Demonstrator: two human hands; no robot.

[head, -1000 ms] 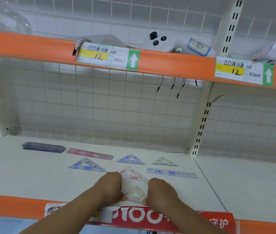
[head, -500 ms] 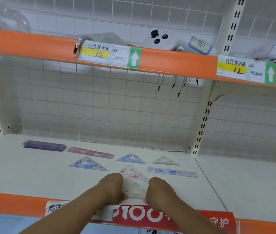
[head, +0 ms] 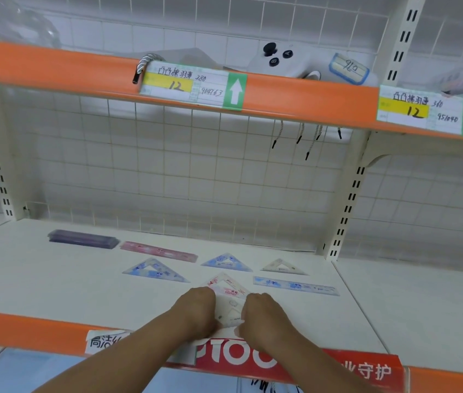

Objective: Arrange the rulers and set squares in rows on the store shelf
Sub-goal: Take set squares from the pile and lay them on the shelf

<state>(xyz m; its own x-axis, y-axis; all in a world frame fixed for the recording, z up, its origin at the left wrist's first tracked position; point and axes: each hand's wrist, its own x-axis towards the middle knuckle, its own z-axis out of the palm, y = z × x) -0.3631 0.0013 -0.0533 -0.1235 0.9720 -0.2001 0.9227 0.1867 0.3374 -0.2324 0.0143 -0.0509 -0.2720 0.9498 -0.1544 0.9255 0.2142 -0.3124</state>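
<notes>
Handling the clear set square (head: 230, 310) should take little force: it looks like thin, stiff, very light plastic, likely slick on the painted shelf (head: 54, 285) and hard to lift once it lies flat. Take it by its edges and tip one up, or slide it, rather than pressing on its face, which could flex or crack it. It sits at the shelf's front lip between your hands, its far corner lying over or against the pink set square (head: 226, 286); you cannot tell which of the two is on top. Your left hand (head: 196, 310) and right hand (head: 261, 316) each curl round one of its side edges, fingers bent under. The backs of your hands hide your fingertips, so whether the piece is raised or flat on the shelf cannot be made out. Its near edge is also covered. Behind it lie a blue ruler (head: 295, 286), a pink ruler (head: 158, 249) and a purple stack (head: 83, 239), whose count is too blurred to read.
</notes>
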